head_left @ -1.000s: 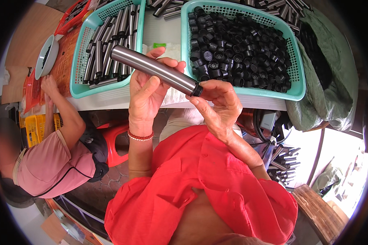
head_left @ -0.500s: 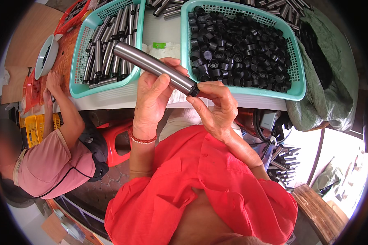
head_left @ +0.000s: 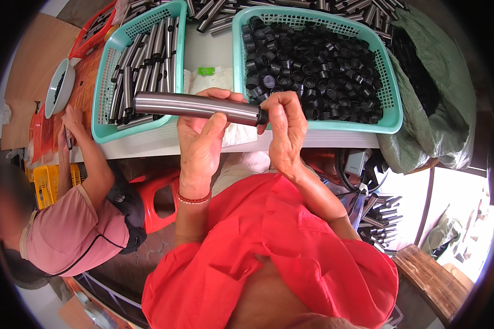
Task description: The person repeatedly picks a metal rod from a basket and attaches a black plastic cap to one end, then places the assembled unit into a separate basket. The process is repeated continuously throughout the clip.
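Note:
My left hand (head_left: 203, 140) grips a shiny metal tube (head_left: 195, 106) that lies nearly level above the table edge. A black plastic cap (head_left: 262, 115) sits on the tube's right end, and my right hand (head_left: 284, 129) pinches that cap with its fingertips. Just behind my right hand stands a teal basket (head_left: 392, 118) heaped with black caps (head_left: 318, 68). Behind my left hand a second teal basket (head_left: 100, 118) holds several metal tubes (head_left: 142, 71).
A co-worker in a pink top (head_left: 66, 225) sits at my left, one hand (head_left: 71, 120) on the table by a grey bowl (head_left: 57, 88). A green sack (head_left: 439, 109) slumps at the right. Loose tubes (head_left: 376, 216) lie below the table, near a red stool (head_left: 156, 197).
The tube has tipped from a right-down slant to almost level. My right hand has risen and now closes on the cap at the tube's end.

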Demonstrator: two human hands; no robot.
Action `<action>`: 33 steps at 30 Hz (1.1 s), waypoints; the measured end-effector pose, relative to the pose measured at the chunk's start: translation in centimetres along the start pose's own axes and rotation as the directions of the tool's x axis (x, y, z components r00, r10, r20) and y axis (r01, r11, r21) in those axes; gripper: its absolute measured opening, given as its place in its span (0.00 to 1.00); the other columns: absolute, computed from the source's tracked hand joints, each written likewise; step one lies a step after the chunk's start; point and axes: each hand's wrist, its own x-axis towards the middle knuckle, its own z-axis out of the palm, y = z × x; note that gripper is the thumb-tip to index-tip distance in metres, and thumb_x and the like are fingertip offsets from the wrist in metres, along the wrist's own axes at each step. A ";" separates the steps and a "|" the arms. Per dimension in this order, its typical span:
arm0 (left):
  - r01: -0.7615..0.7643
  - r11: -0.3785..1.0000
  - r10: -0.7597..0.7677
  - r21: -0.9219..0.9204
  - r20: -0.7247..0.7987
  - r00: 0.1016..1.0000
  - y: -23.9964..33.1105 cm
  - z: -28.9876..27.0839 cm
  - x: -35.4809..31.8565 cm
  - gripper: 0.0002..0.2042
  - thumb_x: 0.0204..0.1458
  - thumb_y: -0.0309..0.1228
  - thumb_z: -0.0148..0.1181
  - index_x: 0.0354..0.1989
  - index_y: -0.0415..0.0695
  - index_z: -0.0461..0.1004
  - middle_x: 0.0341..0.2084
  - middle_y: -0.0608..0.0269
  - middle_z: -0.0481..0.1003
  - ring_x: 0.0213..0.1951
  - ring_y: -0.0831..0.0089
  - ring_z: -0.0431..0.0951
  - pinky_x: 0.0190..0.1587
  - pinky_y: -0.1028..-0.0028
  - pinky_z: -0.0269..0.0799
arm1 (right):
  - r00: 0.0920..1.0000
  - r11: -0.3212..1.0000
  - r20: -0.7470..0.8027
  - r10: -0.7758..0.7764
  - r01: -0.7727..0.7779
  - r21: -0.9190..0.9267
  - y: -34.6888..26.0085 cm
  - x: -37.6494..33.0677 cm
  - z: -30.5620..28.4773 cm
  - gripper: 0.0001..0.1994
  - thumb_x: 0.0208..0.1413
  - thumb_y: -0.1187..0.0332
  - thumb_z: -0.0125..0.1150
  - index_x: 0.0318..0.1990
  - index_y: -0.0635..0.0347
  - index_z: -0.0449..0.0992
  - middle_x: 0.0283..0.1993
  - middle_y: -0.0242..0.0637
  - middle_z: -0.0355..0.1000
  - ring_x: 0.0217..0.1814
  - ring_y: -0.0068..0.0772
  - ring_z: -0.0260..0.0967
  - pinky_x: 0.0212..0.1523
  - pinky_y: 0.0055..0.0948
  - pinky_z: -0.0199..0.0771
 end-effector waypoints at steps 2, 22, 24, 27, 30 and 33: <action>-0.012 1.000 0.012 0.004 -0.017 1.000 0.0 0.2 0.1 0.17 0.52 0.27 0.60 0.48 0.34 0.67 0.42 0.51 0.73 0.46 0.65 0.74 0.52 0.65 0.69 | 1.000 0.999 -0.017 -0.008 0.009 0.034 0.1 0.5 0.3 0.09 0.63 0.66 0.48 0.36 0.62 0.64 0.23 0.26 0.61 0.21 0.12 0.55 0.21 0.16 0.56; 0.098 0.984 -0.123 -0.147 -0.165 0.979 -1.6 0.0 -0.1 0.13 0.57 0.28 0.54 0.49 0.37 0.68 0.44 0.54 0.72 0.48 0.69 0.73 0.53 0.67 0.72 | 0.987 0.962 0.022 0.161 -0.162 0.222 0.2 0.8 -0.1 0.07 0.61 0.68 0.51 0.37 0.62 0.65 0.27 0.27 0.62 0.23 0.13 0.56 0.23 0.15 0.59; 0.106 0.981 -0.133 -0.162 -0.167 0.977 -1.9 -0.1 -0.1 0.14 0.57 0.29 0.54 0.49 0.37 0.67 0.44 0.54 0.72 0.48 0.68 0.73 0.53 0.67 0.72 | 0.989 0.969 0.027 0.146 -0.149 0.200 0.1 0.7 -0.2 0.07 0.62 0.67 0.51 0.37 0.62 0.65 0.26 0.26 0.62 0.23 0.13 0.56 0.23 0.15 0.59; 0.115 0.978 -0.142 -0.172 -0.158 0.977 -2.1 0.1 -0.1 0.15 0.56 0.29 0.55 0.49 0.36 0.67 0.44 0.52 0.72 0.49 0.67 0.73 0.53 0.66 0.72 | 0.997 0.991 -0.001 0.082 -0.081 0.105 0.1 0.8 -0.4 0.08 0.62 0.67 0.50 0.35 0.62 0.65 0.24 0.26 0.61 0.23 0.13 0.54 0.22 0.16 0.57; 0.080 0.992 -0.094 -0.100 -0.144 0.985 -2.3 0.9 -0.4 0.15 0.58 0.30 0.53 0.51 0.37 0.65 0.47 0.52 0.70 0.50 0.66 0.72 0.55 0.66 0.70 | 0.996 0.995 -0.085 -0.017 0.009 -0.095 -0.2 1.4 -0.3 0.09 0.62 0.67 0.49 0.31 0.62 0.66 0.21 0.27 0.59 0.22 0.14 0.51 0.22 0.18 0.55; 0.037 0.997 -0.045 -0.061 -0.134 0.990 -2.8 1.9 -0.6 0.16 0.55 0.28 0.56 0.51 0.37 0.65 0.48 0.52 0.70 0.51 0.66 0.71 0.54 0.66 0.70 | 0.977 0.979 -0.174 -0.120 0.087 -0.186 0.3 2.1 -0.4 0.11 0.62 0.67 0.48 0.28 0.62 0.66 0.18 0.28 0.58 0.20 0.15 0.50 0.20 0.20 0.53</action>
